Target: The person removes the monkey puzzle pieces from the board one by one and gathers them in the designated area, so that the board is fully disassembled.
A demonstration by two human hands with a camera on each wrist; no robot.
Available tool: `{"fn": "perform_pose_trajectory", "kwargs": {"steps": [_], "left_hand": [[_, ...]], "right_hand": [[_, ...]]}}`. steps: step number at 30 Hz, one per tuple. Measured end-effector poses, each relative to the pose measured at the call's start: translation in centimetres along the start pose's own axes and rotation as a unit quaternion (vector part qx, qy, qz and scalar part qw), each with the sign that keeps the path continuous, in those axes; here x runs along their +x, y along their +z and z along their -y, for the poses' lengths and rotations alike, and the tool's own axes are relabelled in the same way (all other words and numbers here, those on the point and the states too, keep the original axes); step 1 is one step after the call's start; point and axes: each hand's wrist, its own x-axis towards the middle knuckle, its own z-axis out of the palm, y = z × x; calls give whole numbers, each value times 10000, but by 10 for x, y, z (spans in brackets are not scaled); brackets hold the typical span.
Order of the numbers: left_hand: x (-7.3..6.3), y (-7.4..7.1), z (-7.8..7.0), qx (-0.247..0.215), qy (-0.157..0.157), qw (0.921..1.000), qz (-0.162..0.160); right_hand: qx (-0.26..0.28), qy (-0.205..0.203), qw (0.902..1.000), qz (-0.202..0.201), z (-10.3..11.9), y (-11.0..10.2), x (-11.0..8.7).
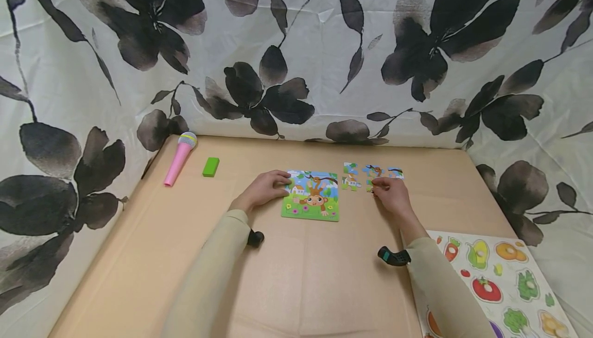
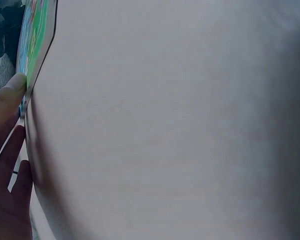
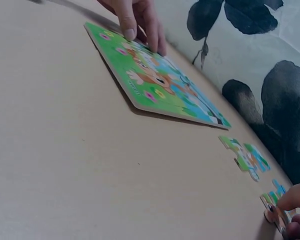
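The right hand (image 1: 393, 193) has its fingers together on a piece (image 3: 273, 216) with part of a brown face; they seem to pinch it. The left hand (image 1: 265, 186) grips the board (image 1: 309, 209) near ten o'clock, thumb over the edge, other fingers partly hidden. The board lies mid-tabletop, bearing a monkey picture in which no gaps can be made out. Loose pieces (image 1: 350, 181) sit toward two o'clock from it, beside the right hand. The step in hand looks like arranging or picking up a piece while the board is steadied; the next move probably calls for a firm pinch and a check of how the shapes match. Farther out, the tan tabletop (image 1: 301, 276) carries a green block (image 1: 210, 167) and pink microphone (image 1: 179, 162) between nine and ten o'clock, and a vegetable sheet (image 1: 505, 268) toward four. White floral cloth (image 1: 324, 34) hangs at twelve.
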Motion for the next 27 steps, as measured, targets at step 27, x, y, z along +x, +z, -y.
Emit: {"fn": "perform_pose_trajectory", "kwargs": {"steps": [27], "left_hand": [[1,1,3,116,58,9999,-12]], "right_hand": [[1066,-272,9822,1526,85,58,-15]]}}
